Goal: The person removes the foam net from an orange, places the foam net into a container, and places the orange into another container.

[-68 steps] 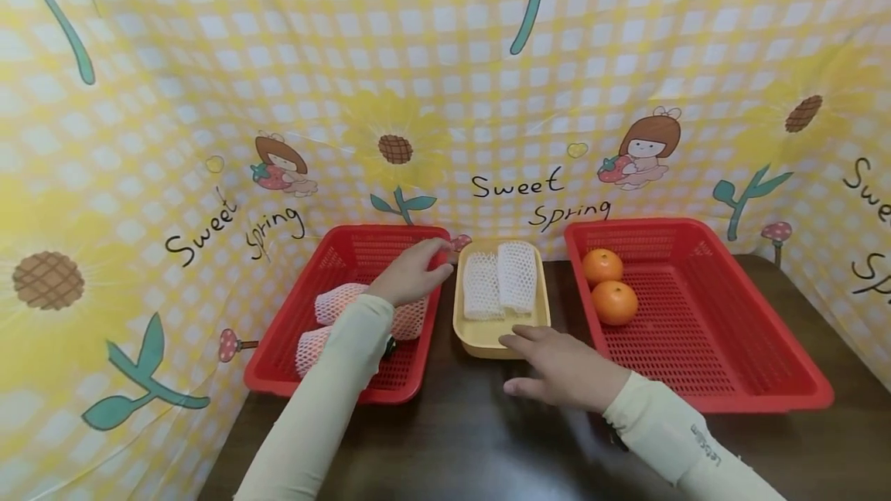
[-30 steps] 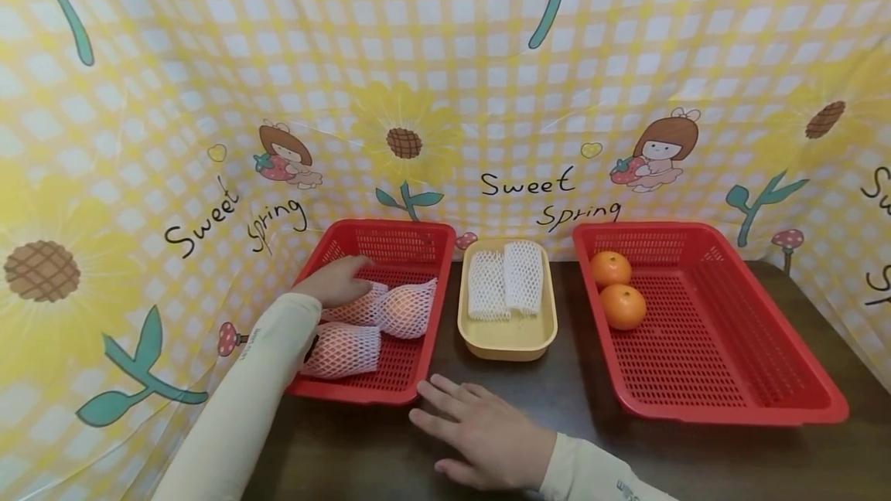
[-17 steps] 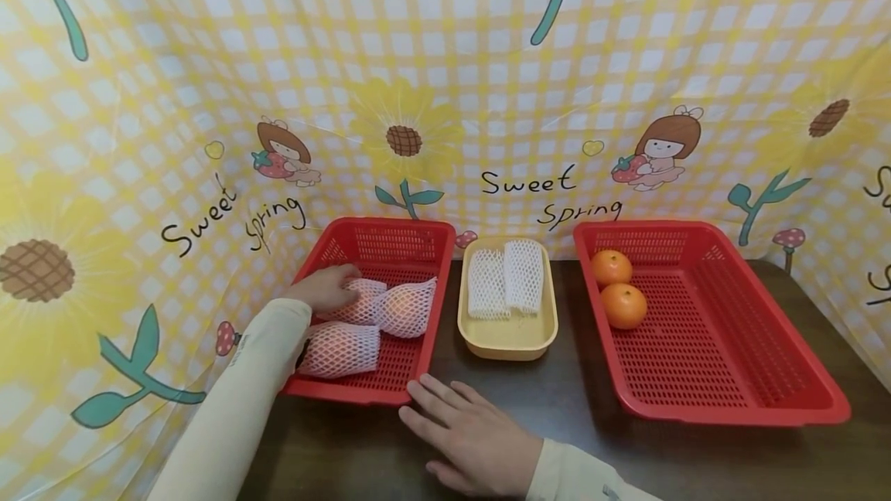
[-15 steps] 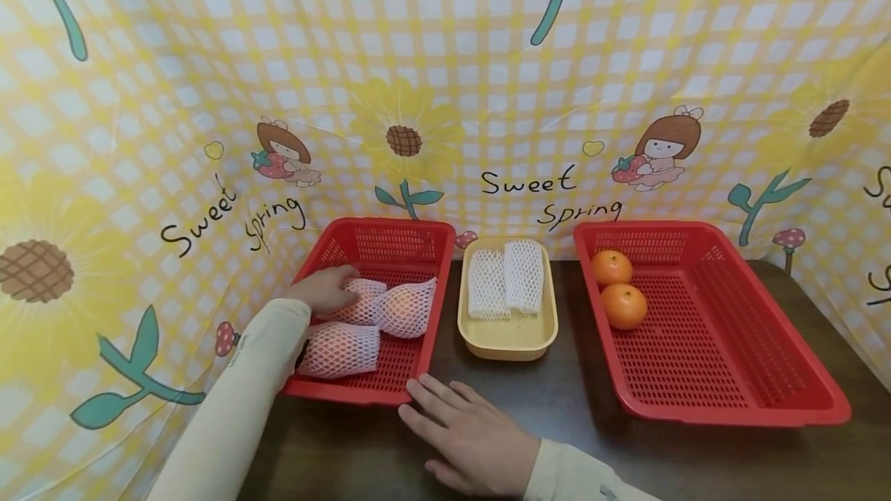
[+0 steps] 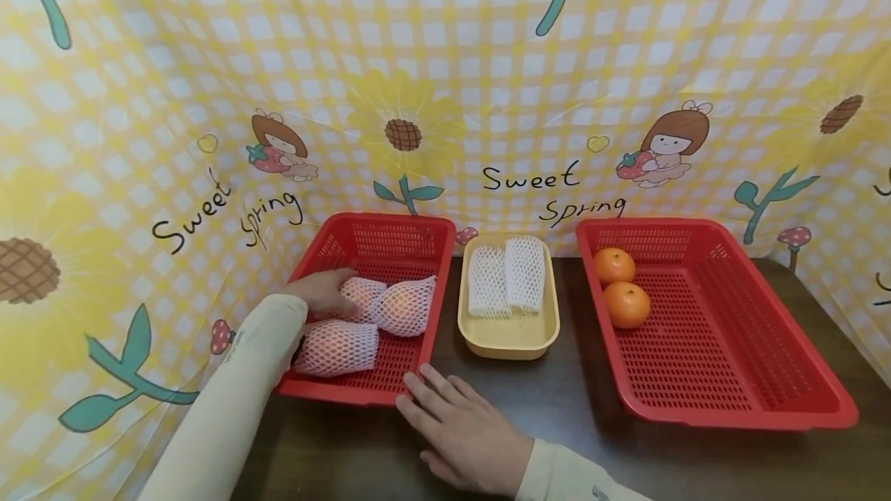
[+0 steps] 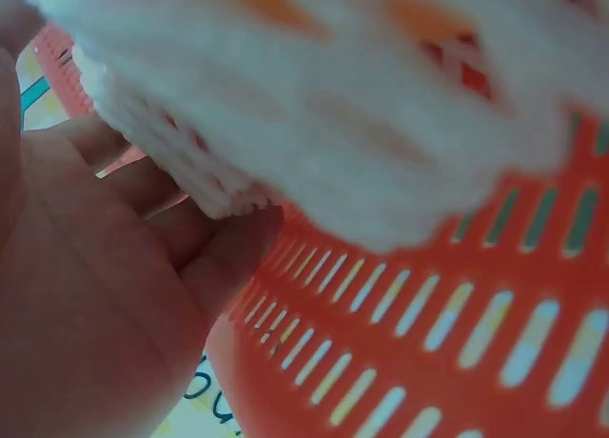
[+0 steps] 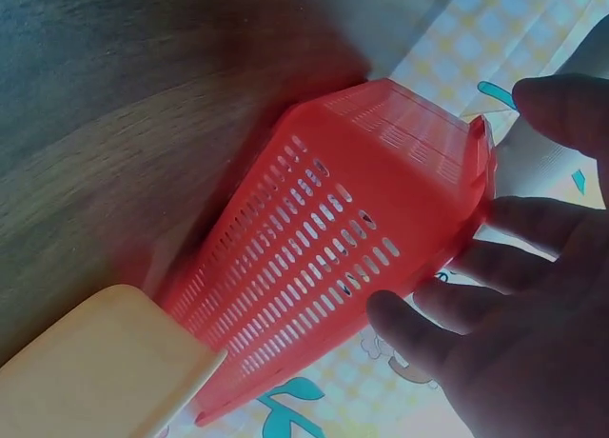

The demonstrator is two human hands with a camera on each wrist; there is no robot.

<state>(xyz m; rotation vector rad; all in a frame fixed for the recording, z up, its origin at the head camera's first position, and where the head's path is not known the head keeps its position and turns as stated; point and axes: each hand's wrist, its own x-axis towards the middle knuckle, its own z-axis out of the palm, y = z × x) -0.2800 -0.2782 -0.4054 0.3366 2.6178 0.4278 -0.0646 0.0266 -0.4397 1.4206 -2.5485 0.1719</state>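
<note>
In the head view, my left hand (image 5: 323, 291) is in the left red basket (image 5: 411, 380), at the left end of an orange in a white foam net (image 5: 363, 296). The left wrist view shows my fingers (image 6: 228, 257) curled along the far side of the blurred foam net (image 6: 314, 124). Beside it lie a second netted orange (image 5: 405, 308) on the right and a third netted orange (image 5: 337, 348) nearer me. My right hand (image 5: 473, 433) is spread, fingertips right at the basket's near right corner. The right wrist view shows that hand (image 7: 533, 314) with straight fingers around the corner.
A yellow tray (image 5: 508, 340) with two white foam nets, one foam net (image 5: 489, 284) left of the other foam net (image 5: 524, 277), stands between the baskets. In the right red basket (image 5: 738, 416) sit two bare oranges, a near orange (image 5: 626, 305) and a far orange (image 5: 614, 265). A checked cloth hangs behind.
Since the earliest frame, my left hand has moved left across the basket to the netted orange. My right hand has moved from the yellow tray to the basket's corner. Little differs over the last half second.
</note>
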